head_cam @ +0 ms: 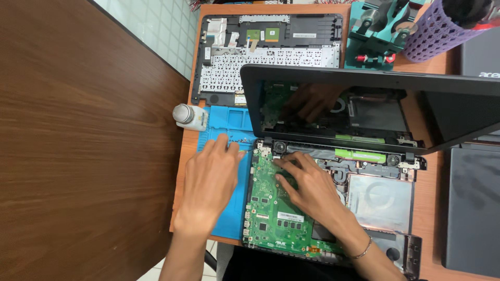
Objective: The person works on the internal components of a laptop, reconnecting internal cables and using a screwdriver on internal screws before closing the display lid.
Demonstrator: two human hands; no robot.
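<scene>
An opened laptop base (pixel 383 200) lies in front of me with its green motherboard (pixel 271 213) bare. My right hand (pixel 307 187) rests on the upper part of the board, fingertips pressed near its top edge by the hinge. My left hand (pixel 211 179) lies flat on the blue work mat (pixel 229 156) just left of the board, fingers spread toward small parts on the mat. Neither hand holds anything. The laptop's dark screen (pixel 364 112) stands tilted open behind and mirrors my right hand.
A removed keyboard cover (pixel 265 57) lies upside down at the back. A small white bottle (pixel 188 116) stands by the mat's far left corner. A teal holder (pixel 377 34) and a purple mesh cup (pixel 435 31) are at the back right. Dark closed laptops (pixel 474 208) lie right.
</scene>
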